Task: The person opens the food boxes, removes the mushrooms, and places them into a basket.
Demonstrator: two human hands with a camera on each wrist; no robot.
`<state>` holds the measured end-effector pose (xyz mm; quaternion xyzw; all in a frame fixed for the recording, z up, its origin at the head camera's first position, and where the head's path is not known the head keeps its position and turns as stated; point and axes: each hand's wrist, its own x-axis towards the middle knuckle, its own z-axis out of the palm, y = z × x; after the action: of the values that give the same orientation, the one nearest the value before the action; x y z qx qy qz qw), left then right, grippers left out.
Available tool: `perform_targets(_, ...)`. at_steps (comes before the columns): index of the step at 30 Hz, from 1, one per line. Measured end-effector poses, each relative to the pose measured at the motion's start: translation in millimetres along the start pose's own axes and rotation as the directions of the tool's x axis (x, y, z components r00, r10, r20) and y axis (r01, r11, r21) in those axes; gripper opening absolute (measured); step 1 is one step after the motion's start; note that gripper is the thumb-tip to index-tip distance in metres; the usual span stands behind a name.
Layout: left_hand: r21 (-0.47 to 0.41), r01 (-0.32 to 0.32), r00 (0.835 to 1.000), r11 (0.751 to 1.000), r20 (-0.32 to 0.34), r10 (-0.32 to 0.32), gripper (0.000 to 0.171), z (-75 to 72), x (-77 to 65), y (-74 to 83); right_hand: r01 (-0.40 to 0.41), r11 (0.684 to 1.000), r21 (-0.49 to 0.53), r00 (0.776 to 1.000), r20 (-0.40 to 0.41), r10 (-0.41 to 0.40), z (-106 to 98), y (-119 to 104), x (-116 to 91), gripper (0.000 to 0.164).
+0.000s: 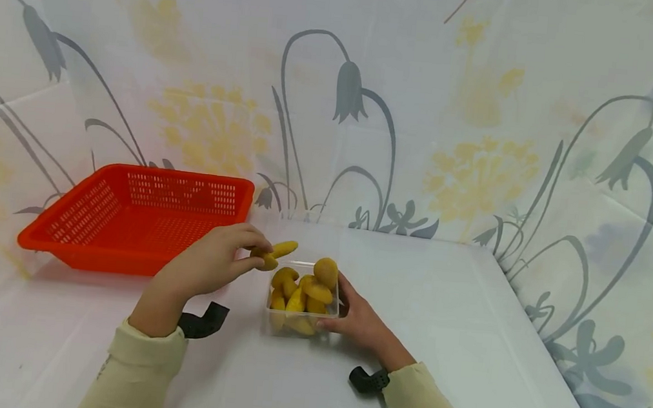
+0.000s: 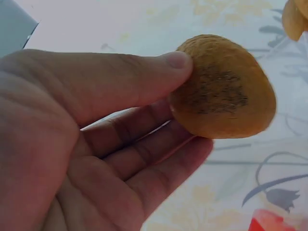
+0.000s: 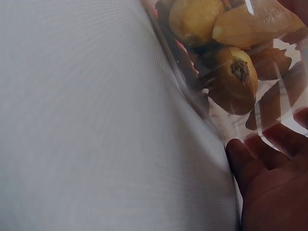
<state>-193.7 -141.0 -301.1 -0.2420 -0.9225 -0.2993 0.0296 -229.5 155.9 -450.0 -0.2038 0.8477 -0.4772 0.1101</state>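
Observation:
My left hand [image 1: 214, 256] pinches a yellow mushroom [image 1: 284, 249] above the left rim of a clear plastic box [image 1: 301, 325]. In the left wrist view, thumb and fingers hold the mushroom [image 2: 231, 91] by its edge, and a patch of dark specks marks its rounded brownish-yellow face. My right hand [image 1: 360, 320] grips the box from the right, thumb at the near corner and fingers along the side. Several yellow mushrooms [image 1: 297, 298] are heaped in the box, one rising above the rim. Through the clear wall, the right wrist view shows mushrooms [image 3: 231, 89] close to my right hand [image 3: 276, 178].
A red perforated plastic basket [image 1: 135, 262] stands at the left, behind my left forearm. Box and basket sit on a white-covered table [image 1: 429, 291]. Behind them hangs a flower-printed cloth [image 1: 422, 109]. Each wrist wears a black mount [image 1: 204, 321].

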Motion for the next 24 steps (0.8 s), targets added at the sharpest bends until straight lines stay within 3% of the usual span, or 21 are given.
perform_targets(6, 0.009, 0.033, 0.994, 0.999, -0.105, -0.031, 0.017, -9.9, -1.7, -13.4, -0.003, 1.000, 0.002, 1.000, 0.005, 0.003, -1, 0, 1, 0.113)
perform_targets(14, -0.024, 0.095, 0.979, 0.995, -0.180, -0.098, 0.025, -21.1, -4.5, -35.3, 0.003, 1.000, 0.017, 1.000, 0.006, -0.003, 1, 0, -2, 0.113)
perform_targets(24, -0.015, 0.218, 0.944, 0.976, -0.251, -0.215, 0.031, -37.9, -14.7, -57.7, -0.023, 1.000, 0.001, 1.000, -0.005, 0.023, -1, -4, -2, 0.113)
